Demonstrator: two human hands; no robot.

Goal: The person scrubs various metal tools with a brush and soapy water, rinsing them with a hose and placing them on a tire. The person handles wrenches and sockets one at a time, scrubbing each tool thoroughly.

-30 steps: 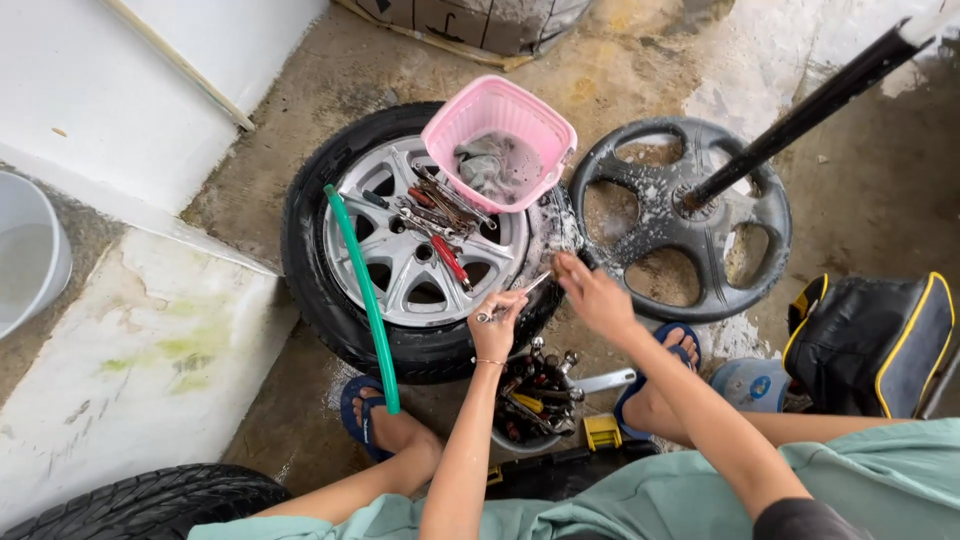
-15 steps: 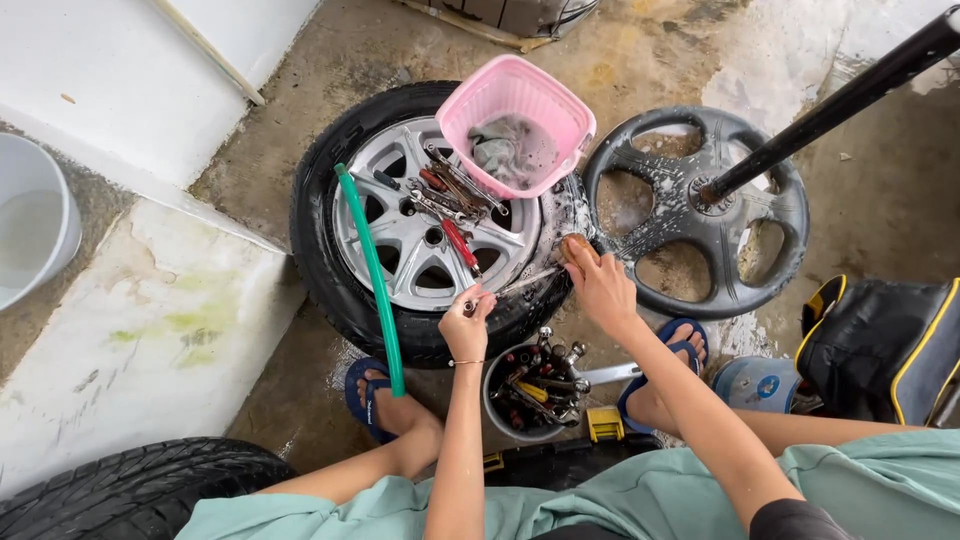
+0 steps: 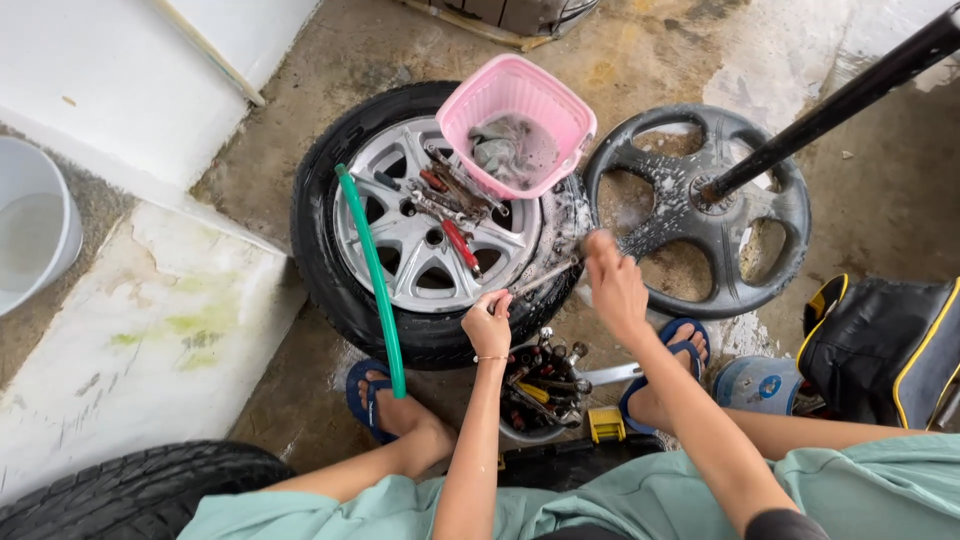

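A white bucket is standing at the far left edge, beside a pale slab of floor that is lying bare between it and the wheel. A dark tyre is filling the lower left corner. A green hose is running from the alloy wheel down to the person's left foot in a blue sandal. Spanners are lying on the wheel's spokes, and a pink basket with a wet cloth inside is sitting on its upper right rim. The left hand is hovering at the wheel's lower right edge, its grip clenched on the near end of a thin metal tool. That tool is slanting up and right toward the right hand; whether that hand's grip is closing on the tool's far end cannot be told. Just below the hands, a round tub of sockets is crowding the space between the feet. Right of the hands, a soapy black wheel cover is lying flat, with a black pole rising from its centre. A black bag with yellow trim is closing off the right edge.
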